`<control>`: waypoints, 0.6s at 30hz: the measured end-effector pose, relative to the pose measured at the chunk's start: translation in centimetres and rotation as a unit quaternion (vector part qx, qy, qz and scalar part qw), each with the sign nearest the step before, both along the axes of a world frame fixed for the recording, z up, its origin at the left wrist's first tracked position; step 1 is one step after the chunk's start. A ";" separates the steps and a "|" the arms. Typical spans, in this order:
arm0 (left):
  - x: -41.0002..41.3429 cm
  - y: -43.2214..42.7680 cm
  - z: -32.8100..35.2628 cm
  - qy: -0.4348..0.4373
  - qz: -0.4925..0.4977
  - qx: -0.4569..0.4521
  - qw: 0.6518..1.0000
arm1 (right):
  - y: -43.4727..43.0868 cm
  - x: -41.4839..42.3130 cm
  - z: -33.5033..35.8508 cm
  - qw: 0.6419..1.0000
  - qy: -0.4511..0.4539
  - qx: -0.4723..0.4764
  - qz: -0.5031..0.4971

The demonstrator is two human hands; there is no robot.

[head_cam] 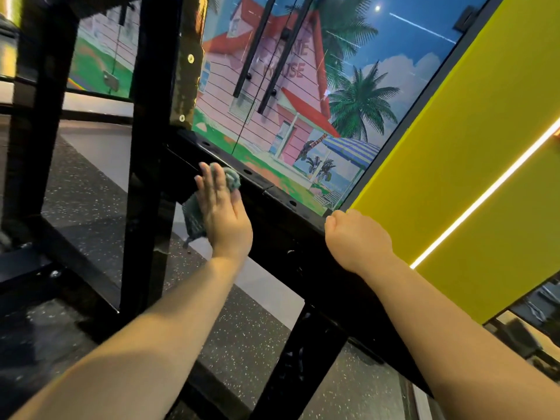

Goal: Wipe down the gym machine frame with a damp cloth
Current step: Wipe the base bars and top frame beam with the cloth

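One flat left hand (pixel 224 213) presses the limp grey-green cloth (pixel 194 218) under its palm onto the rigid black steel frame (pixel 288 247), which the curled right hand (pixel 357 237) seemingly grips.

Bright indoor lighting, glowing light strip (pixel 485 196) right, soft blur, bent edges

One head-worn wide-angle camera looks forward and down, rolled askew, close against the black square-tube metal frame (pixel 303 237), with speckled dark rubber floor (pixel 242 328) toward 6 o'clock.
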State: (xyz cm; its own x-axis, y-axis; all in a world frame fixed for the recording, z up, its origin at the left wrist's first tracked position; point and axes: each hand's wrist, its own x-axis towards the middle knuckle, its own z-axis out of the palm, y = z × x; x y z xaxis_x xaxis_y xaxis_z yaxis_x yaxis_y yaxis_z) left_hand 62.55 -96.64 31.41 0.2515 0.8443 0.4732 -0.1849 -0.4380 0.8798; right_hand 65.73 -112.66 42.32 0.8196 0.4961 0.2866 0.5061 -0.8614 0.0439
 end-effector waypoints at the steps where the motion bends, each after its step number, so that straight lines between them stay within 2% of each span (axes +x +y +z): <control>1: -0.3 0.4 -0.7 0.007 -0.014 0.031 0.999 | 0.0 -0.1 0.2 1.000 0.009 -0.002 0.009; 3: -0.5 4.1 0.0 0.023 -0.001 0.015 1.000 | 0.0 0.1 0.1 1.000 0.001 -0.013 0.027; 5: -0.3 7.3 1.3 0.047 0.029 -0.071 0.996 | -0.3 0.4 -0.2 0.999 -0.013 -0.004 0.032; 7: 0.6 6.3 1.7 0.035 0.058 -0.091 0.994 | -0.2 0.7 -0.5 0.999 -0.020 0.014 0.034; 10: 1.6 -2.7 -1.0 -0.058 0.018 -0.002 0.998 | -0.1 0.8 -0.5 0.999 -0.032 0.021 0.031; 13: 1.0 -11.9 -5.3 -0.041 -0.049 0.165 0.984 | -0.4 0.7 -0.8 0.998 -0.045 0.022 0.030; 15: 0.6 -13.2 -6.9 -0.019 -0.072 0.236 0.969 | -0.7 0.7 -0.9 0.998 -0.050 0.026 0.035; 16: 0.6 -11.9 -6.8 -0.015 -0.065 0.226 0.972 | -0.7 0.6 -0.9 0.998 -0.046 0.027 0.041; 17: 0.6 -10.4 -6.3 -0.010 -0.054 0.169 0.984 | -0.8 0.5 -0.9 0.998 -0.042 0.026 0.047; 18: 0.6 -8.9 -5.1 -0.009 -0.040 0.061 0.997 | -1.0 0.5 -1.0 0.998 -0.038 0.023 0.051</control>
State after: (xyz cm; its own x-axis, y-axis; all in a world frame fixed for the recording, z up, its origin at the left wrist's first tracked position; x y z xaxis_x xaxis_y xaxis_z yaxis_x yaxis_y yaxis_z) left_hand 63.13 -105.52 26.27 0.3061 0.7580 0.5760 -0.2385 -0.5248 0.8172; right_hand 66.19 -113.61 41.36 0.7402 0.5604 0.3715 0.5878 -0.8076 0.0469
